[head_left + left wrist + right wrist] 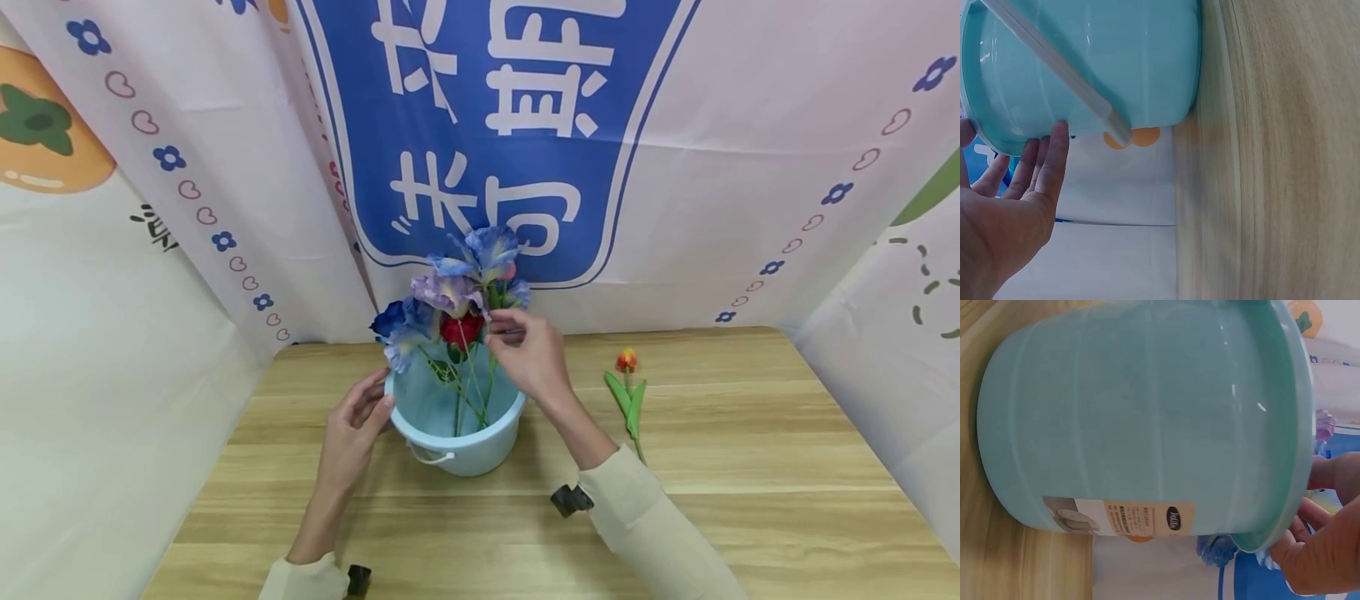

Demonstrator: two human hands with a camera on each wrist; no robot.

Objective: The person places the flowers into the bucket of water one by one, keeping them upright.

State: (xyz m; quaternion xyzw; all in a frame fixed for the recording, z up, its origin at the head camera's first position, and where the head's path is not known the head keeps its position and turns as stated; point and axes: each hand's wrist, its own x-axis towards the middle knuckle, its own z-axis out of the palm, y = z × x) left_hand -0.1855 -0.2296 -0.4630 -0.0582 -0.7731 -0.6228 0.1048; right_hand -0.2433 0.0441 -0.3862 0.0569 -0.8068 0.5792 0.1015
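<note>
A light blue bucket [487,454] with a white handle [435,457] stands upright on the table. Several artificial flowers lean in it: blue irises [491,250], a lilac iris [447,293], a red rose [461,331] and a dark blue bloom [390,318]. My left hand [356,425] rests its fairly straight fingers against the bucket's outer wall, thumb close to the rim. Over the opposite side, my right hand [534,354] has bent fingers among the upper stems, thumb and index tips a little apart beside the red rose. I cannot tell if it grips a stem.
Right of the bucket, a small orange-yellow tulip [627,361] with green leaves lies on the wood-grain table [712,433]. A printed cloth [675,208] hangs directly behind the table, with further cloth walls on both sides. The bucket wall carries a paper label [1147,515].
</note>
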